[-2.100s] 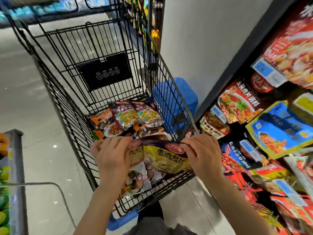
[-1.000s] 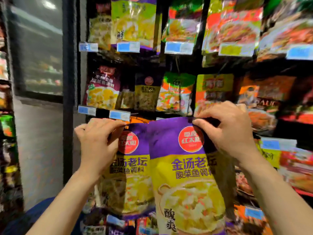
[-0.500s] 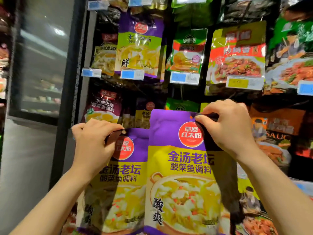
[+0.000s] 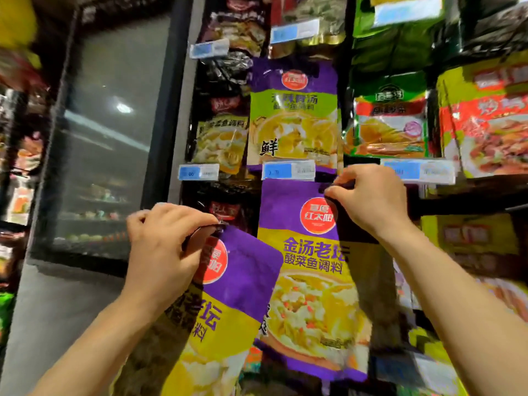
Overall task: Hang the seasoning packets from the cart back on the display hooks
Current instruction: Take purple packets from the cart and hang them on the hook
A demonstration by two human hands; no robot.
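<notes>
I hold two purple-and-yellow seasoning packets up against the display wall. My right hand pinches the top right corner of the upright packet, whose top edge sits just below a blue price tag. My left hand pinches the top of the second packet, which hangs tilted to the left and lower, partly overlapping the first. A similar purple-and-green packet hangs on the hook above. The hooks themselves are hidden behind packets and hands. The cart is out of view.
Other seasoning packets hang all around: dark ones to the left, green-and-red ones and yellow-and-red ones to the right. A glass-door cooler stands left of the display.
Both hands lifted the packets out of the cart and up to the display. Since half a second ago the right packet rose toward the price tag, and the left packet tilted and dropped lower.
</notes>
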